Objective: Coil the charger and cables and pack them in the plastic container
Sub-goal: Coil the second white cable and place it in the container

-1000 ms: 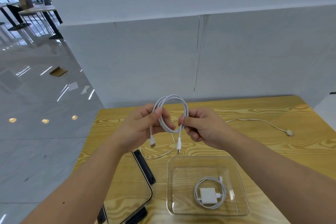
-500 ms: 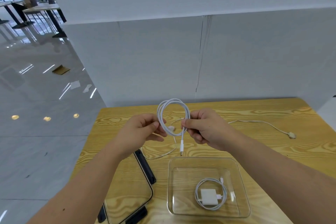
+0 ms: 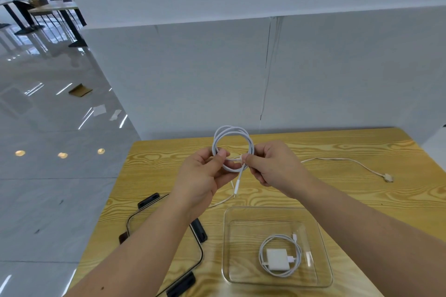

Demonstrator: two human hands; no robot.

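- White cable [image 3: 232, 128] is held as a round coil in the air, behind the plastic container [image 3: 225, 248].
- It is pinched by the left hand [image 3: 205, 173] and the right hand [image 3: 277, 166], one on each side.
- A charger [image 3: 277, 259] is kept inside the container.
- Another cable [image 3: 337, 159] is laid behind the container.

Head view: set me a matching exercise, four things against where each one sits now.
Things:
1 cable with hanging plug
2 charger
3 loose cable
4 lid

Places:
A inside the container
B flat on the table, left of the container
C held up between the left hand and right hand
D stretched out on the table, far right

Pairs: 1-C, 2-A, 3-D, 4-B
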